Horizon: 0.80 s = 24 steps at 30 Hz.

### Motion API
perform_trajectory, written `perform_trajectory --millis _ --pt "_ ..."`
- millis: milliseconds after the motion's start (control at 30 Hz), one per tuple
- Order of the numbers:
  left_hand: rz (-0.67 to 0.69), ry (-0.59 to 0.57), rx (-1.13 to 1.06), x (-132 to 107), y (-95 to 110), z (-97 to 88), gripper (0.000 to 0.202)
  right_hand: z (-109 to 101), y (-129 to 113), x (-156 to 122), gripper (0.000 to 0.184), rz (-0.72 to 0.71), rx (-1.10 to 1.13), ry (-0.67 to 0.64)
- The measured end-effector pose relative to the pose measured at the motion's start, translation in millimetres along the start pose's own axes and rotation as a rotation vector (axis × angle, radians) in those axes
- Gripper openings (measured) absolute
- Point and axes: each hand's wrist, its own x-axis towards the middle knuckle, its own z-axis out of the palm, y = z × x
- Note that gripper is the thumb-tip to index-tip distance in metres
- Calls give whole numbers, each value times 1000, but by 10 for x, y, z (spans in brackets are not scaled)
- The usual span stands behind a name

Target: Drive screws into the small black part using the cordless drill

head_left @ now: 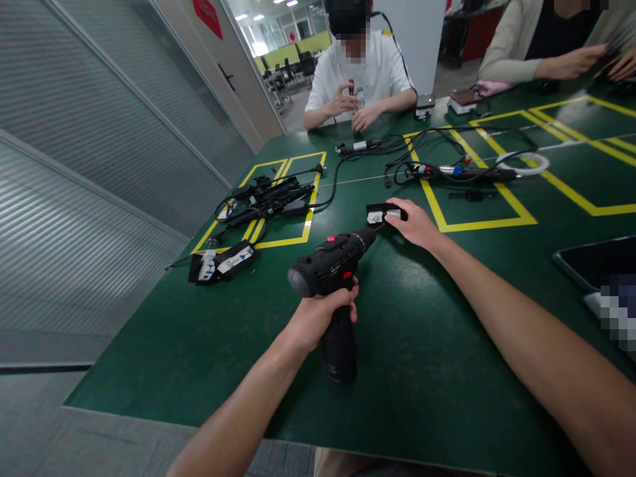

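My left hand (322, 313) is wrapped round the grip of a black cordless drill (332, 265) with red buttons, held above the green table (427, 344). The drill's bit points up and right at a small black part with a white label (380, 213). My right hand (415, 224) rests on that part's right end, fingers closed on it, pressing it to the table.
A pile of black parts and cables (271, 199) lies in a yellow-taped box at left, with opened black casings (221, 263) nearer. More cables and tools (462, 172) lie further back. A dark tablet (599, 262) sits at right. Two other people sit at the far edge.
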Motion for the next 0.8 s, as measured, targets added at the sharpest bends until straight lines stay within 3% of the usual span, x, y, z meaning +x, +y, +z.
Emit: perform_trajectory --millis 800 --pt "-2 4 -2 -6 -5 -4 24 6 1 2 42 1 -17 -1"
